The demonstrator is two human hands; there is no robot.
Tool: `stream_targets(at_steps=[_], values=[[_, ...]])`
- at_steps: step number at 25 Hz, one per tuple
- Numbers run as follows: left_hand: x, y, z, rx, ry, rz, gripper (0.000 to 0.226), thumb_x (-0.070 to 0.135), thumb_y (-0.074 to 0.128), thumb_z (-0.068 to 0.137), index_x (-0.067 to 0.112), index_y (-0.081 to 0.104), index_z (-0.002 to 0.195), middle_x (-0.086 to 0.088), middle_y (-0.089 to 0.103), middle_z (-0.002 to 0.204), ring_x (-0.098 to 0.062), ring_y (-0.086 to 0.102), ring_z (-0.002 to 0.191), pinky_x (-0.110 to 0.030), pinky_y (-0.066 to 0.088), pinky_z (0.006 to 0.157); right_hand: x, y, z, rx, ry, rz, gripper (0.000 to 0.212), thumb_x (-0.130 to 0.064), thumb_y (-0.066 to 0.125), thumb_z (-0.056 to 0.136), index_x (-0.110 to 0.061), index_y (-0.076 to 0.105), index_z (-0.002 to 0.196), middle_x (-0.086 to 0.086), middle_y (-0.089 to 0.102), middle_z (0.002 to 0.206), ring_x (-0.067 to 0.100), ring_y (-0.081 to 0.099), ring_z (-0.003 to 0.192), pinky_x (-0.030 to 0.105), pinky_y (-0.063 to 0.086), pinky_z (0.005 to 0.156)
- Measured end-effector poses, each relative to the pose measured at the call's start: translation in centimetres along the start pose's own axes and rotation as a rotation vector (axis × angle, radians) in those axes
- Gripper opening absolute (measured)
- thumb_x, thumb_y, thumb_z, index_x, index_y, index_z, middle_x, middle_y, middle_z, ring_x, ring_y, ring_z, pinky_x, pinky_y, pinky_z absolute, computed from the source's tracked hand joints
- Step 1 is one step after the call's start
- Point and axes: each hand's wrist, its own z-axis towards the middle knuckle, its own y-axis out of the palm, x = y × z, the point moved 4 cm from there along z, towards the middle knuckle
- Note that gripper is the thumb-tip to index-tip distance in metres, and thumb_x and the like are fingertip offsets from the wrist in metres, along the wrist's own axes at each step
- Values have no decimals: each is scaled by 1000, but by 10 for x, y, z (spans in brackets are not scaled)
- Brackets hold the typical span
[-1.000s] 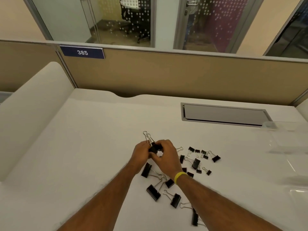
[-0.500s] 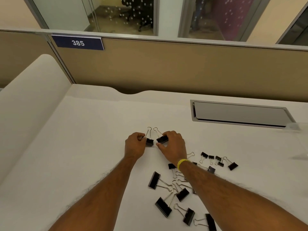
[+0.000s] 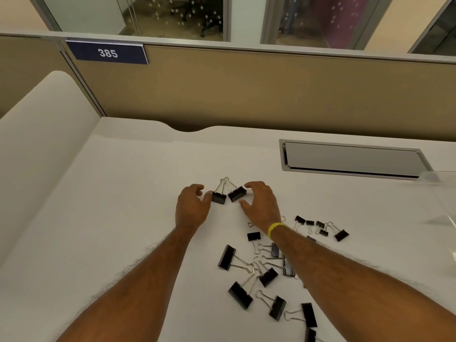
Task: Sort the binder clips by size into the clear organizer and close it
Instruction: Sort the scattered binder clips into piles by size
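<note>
In the head view, two black binder clips are seen lying just beside each other on the white counter (image 3: 123, 193), with their wire handles crossed at the far end: the left clip (image 3: 219, 197) and the right clip (image 3: 237, 193). The left hand (image 3: 192, 207) is held open beside the left clip, fingers loosely curled and nothing gripped. Its thumb tip is at the clip's black body, though contact cannot be told. The right hand (image 3: 262, 203) is also open and arched beside the right clip, the forefinger tip near its far corner. A yellow wristband (image 3: 275, 228) is worn on the right wrist.

Nearer the person, larger clips (image 3: 269, 277) are scattered under and beside the right forearm. A short row of small clips (image 3: 310, 222) is laid out to the right of that wrist.

The clear organizer (image 3: 430, 176) is seen only partly at the right edge, well apart from the two clips. A grey hatch (image 3: 352, 157) is set into the counter behind, and a number plate (image 3: 108, 53) reading 385 is fixed to the partition.
</note>
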Motion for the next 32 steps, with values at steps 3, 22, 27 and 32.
stream_targets(at_steps=[3,22,27,32], values=[[0,-8,-19,-47,74,-1,26,31,65,89,17,65,111,3,64,99,-13,63,81,-23,45,71,10,-17,-14,9,-21,17,36,-7,62,84,-16,58,118,-1,58,113,19,51,107,42,44,98],[-14,-8,-130,-589,483,272,46,14,73,75,22,62,119,4,59,124,-16,52,116,-40,41,102,13,-55,-139,-98,-84,-22,25,-3,56,88,-16,63,108,-8,59,100,13,52,100,29,47,92],[-23,-24,-146,-415,182,-96,54,8,77,76,22,56,124,6,62,113,-10,60,106,-19,49,81,30,-68,-171,-27,20,33,20,-5,58,87,-16,64,103,-4,61,96,14,55,94,29,50,85],[-31,-24,-174,-316,-221,-681,43,7,67,87,14,53,128,-7,66,105,-20,65,97,-35,54,84,10,-46,-202,-143,-93,-72,16,-20,62,88,-17,64,104,-7,58,90,10,51,87,27,45,80]])
